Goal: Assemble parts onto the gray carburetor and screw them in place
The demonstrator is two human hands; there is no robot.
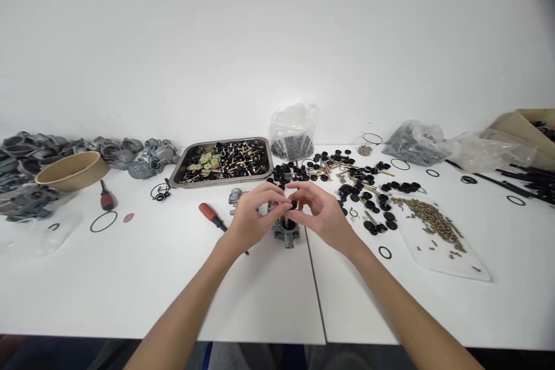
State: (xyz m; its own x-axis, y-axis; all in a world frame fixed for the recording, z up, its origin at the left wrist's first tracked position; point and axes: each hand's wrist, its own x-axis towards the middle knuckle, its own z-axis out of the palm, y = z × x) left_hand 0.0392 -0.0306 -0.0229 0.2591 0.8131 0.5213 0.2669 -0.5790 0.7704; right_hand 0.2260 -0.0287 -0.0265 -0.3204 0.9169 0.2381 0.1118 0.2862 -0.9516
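Observation:
Both my hands meet over the middle of the white table [130, 283]. My left hand [254, 217] and my right hand [321, 214] pinch a small black round part [293, 204] between their fingertips. Right below it stands a grey metal housing [286, 234] with a dark bore, partly hidden by my fingers. A red-handled screwdriver [211, 215] lies just left of my left hand. Loose black caps and brass pins [347, 176] are scattered behind and to the right of my right hand.
A metal tray [221, 162] of mixed parts sits behind my hands. Grey castings [87, 153] and a brown bowl [71, 170] fill the far left. Plastic bags [292, 130], a pile of small screws [429, 217], black O-rings [103, 221] and a cardboard box [529, 124] lie around.

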